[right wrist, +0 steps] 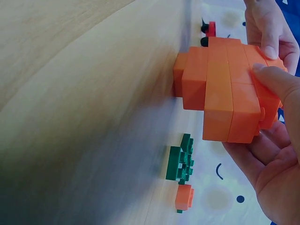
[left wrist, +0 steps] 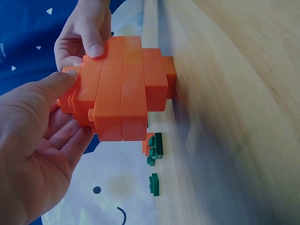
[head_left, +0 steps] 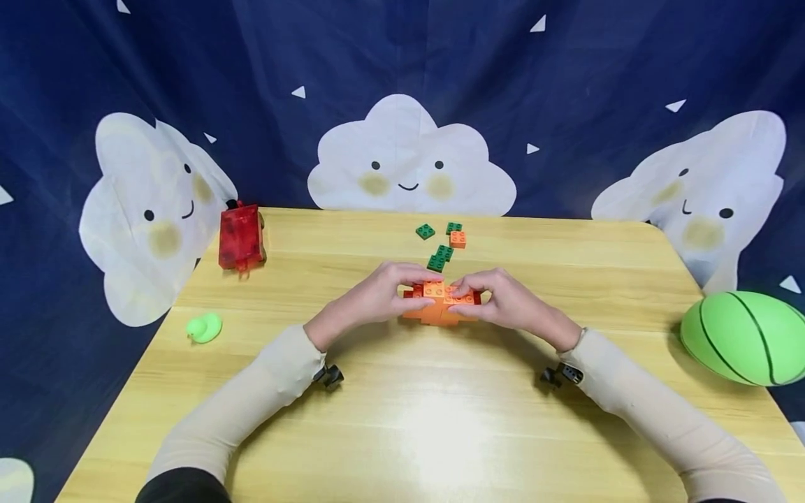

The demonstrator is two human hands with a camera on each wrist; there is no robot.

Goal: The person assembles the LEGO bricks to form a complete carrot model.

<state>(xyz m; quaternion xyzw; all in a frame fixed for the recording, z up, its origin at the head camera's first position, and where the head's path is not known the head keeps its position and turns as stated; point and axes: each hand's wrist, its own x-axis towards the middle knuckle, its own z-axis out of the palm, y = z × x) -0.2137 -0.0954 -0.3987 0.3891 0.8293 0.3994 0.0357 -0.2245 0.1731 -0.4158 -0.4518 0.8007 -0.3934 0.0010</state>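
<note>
An orange toy-brick build [head_left: 440, 316], wide in the middle and stepped narrower toward the bottom, stands between both hands on the table. My left hand [head_left: 377, 290] grips its upper left part, thumb [left wrist: 63, 82] on the near side and fingers behind. From the other side my right hand [head_left: 508, 300] holds the upper right part, its thumb [right wrist: 272, 77] pressed on the near face. A studded orange brick [head_left: 433, 288] sits on top between the hands. Fingers hide part of the build's back and ends.
Beyond the build lie loose green bricks [head_left: 440, 257] and a small orange brick [head_left: 458, 239]. A red translucent toy [head_left: 241, 237] stands at the back left, a green rubber duck [head_left: 204, 327] nearer. On the right rests a green ball [head_left: 745, 339]. A cloud-patterned curtain [head_left: 409, 56] hangs behind the table.
</note>
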